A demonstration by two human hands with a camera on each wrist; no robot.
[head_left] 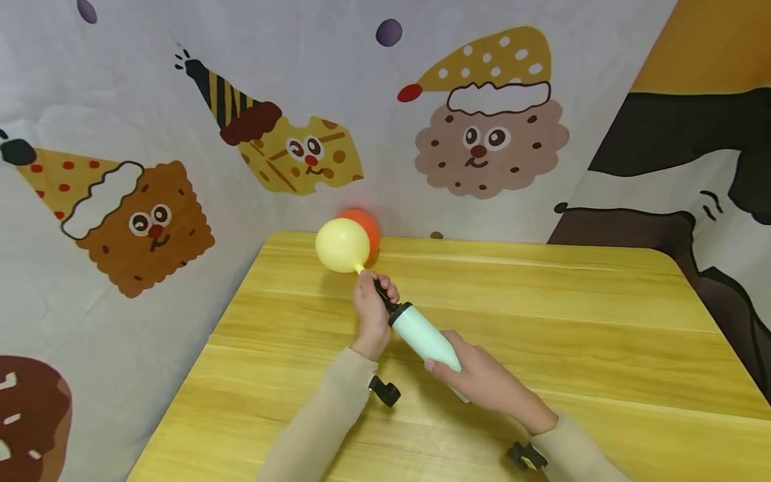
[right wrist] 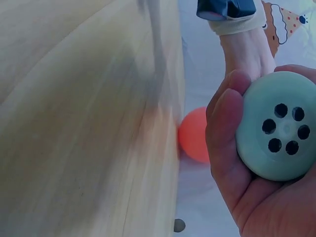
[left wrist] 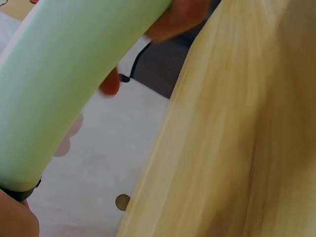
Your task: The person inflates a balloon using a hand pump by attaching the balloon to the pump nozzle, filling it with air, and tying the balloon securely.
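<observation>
A mint-green balloon pump [head_left: 426,340] with a black nozzle end slants across the middle of the head view. My left hand [head_left: 373,308] grips the black front end, with the neck of a yellow balloon [head_left: 343,246] at its fingers. The yellow balloon is round and partly filled with air. My right hand [head_left: 482,375] wraps round the pump's lower body. In the right wrist view the pump's round end [right wrist: 279,126] with several holes faces the camera, held in the curled right fingers [right wrist: 224,116]. The left wrist view shows the pump body [left wrist: 69,84] close up.
An orange-red balloon [head_left: 369,227] sits behind the yellow one, at the far edge of the wooden table [head_left: 542,294]. Beyond the table hangs a white cloth [head_left: 337,60] printed with cartoon biscuits. Each sleeve has a small black device at the wrist.
</observation>
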